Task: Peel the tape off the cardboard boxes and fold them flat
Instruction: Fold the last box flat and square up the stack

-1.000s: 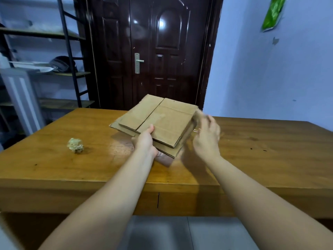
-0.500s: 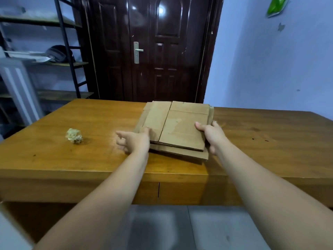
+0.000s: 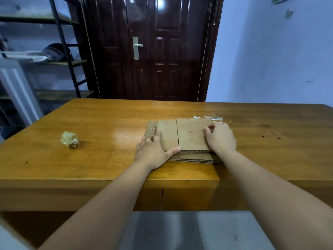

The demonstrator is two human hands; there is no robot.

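A stack of flattened brown cardboard boxes (image 3: pixel 187 136) lies flat on the wooden table (image 3: pixel 108 127), right of centre. My left hand (image 3: pixel 153 152) rests on the stack's near left corner, fingers straight along the left edge and thumb along the front edge. My right hand (image 3: pixel 220 138) presses on the right part of the top sheet with its fingers bent down onto the cardboard. A strip of clear tape (image 3: pixel 209 117) sticks out behind the far right corner of the stack.
A crumpled ball of peeled tape (image 3: pixel 70 139) sits on the table's left part. Behind the table are a dark door (image 3: pixel 153 51), a metal shelf rack (image 3: pixel 59 51) at the left and a blue wall at the right.
The stack was held tilted above the table, then came down flat. Both hands have moved onto it, and it now lies squared up slightly further right.
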